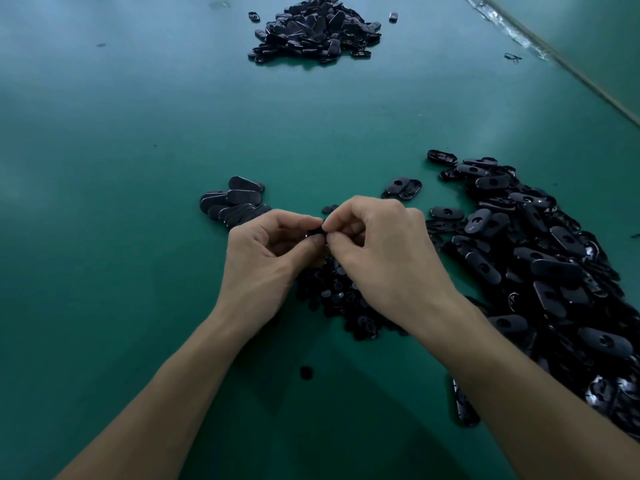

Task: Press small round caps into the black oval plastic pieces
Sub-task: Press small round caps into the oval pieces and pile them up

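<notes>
My left hand point(263, 258) and my right hand point(384, 251) meet fingertip to fingertip above the green table. Between them they pinch a small black piece point(316, 233), mostly hidden by the fingers; I cannot tell whether it is a cap or an oval piece. Under my hands lies a heap of small round black caps point(341, 299). A big heap of black oval pieces with holes point(540, 271) spreads along the right. A short row of overlapping oval pieces point(233, 206) lies just left of my left hand.
A second pile of black oval pieces point(315, 29) sits far back on the green table point(138, 133). One loose cap point(306, 372) lies between my forearms. Two oval pieces point(403, 188) lie apart behind my right hand. The table's edge point(568, 64) runs diagonally at the top right.
</notes>
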Available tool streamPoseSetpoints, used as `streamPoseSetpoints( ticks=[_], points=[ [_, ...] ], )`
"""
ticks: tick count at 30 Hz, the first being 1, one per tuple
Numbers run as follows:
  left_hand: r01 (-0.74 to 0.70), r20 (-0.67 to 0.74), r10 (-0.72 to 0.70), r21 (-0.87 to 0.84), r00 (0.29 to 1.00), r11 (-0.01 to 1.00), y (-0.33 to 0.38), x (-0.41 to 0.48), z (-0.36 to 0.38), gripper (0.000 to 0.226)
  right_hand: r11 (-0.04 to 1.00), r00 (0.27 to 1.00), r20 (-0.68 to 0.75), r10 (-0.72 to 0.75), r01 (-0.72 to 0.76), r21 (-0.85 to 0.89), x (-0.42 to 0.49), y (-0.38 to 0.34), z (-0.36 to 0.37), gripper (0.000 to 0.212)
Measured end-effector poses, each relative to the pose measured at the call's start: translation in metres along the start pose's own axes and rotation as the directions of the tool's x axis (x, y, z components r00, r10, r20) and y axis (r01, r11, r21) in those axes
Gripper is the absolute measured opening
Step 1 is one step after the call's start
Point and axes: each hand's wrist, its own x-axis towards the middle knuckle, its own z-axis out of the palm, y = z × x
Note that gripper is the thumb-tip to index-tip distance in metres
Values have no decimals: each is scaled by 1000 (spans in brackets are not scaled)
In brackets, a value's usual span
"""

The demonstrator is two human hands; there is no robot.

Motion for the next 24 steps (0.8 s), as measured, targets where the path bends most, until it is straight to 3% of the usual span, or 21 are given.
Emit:
streamPoseSetpoints(
  ticks=[12,24],
  points=[
    [-9,6,9,30,1000,1000,3,-1,0,22,1000,998,-61,2,-3,-19,-1,1,1,16],
    [-42,-6,43,127,999,991,0,-1,1,21,992,994,70,-78,85,-99,3,-4,-9,13]
  ],
)
